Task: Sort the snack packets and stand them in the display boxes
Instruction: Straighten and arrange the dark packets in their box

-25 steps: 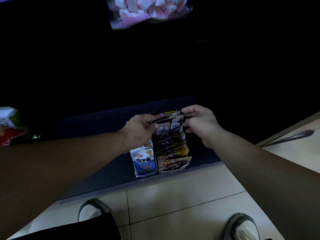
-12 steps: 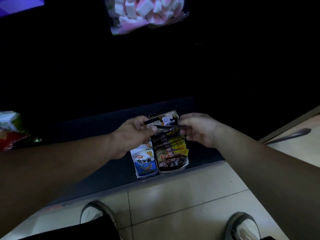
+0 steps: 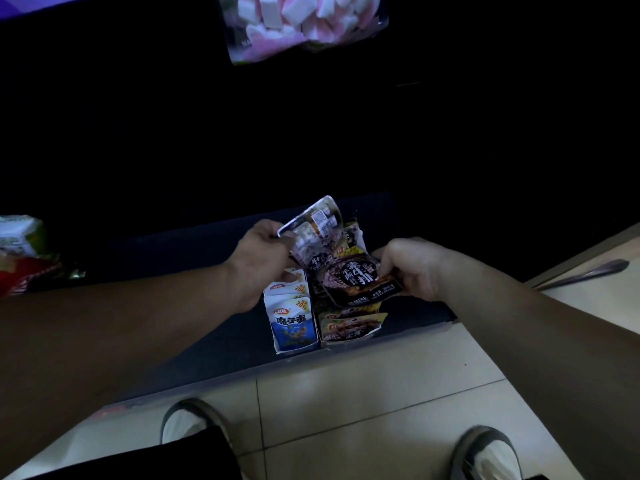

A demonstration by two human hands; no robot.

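Note:
Two narrow display boxes stand side by side on a dark low shelf. The left box [image 3: 294,346] holds blue-and-white packets [image 3: 292,322]. The right box [image 3: 346,339] holds dark brown and yellow packets [image 3: 349,325]. My left hand [image 3: 263,258] grips a small bunch of dark packets [image 3: 311,233], lifted and tilted above the boxes with their printed backs showing. My right hand [image 3: 412,268] pinches one dark brown packet [image 3: 360,280] by its right edge, front face up, over the middle of the right box.
The shelf's front edge [image 3: 242,375] runs just ahead of my shoes [image 3: 187,420] on a pale tiled floor. A bag of pink and white marshmallows [image 3: 301,22] hangs above. Red and green bags [image 3: 20,258] lie at far left. A metal bar [image 3: 585,273] lies at right.
Both hands have lifted packets out of the right box. The left hand's bunch has tilted up and back, and the right hand has drawn one dark packet toward me.

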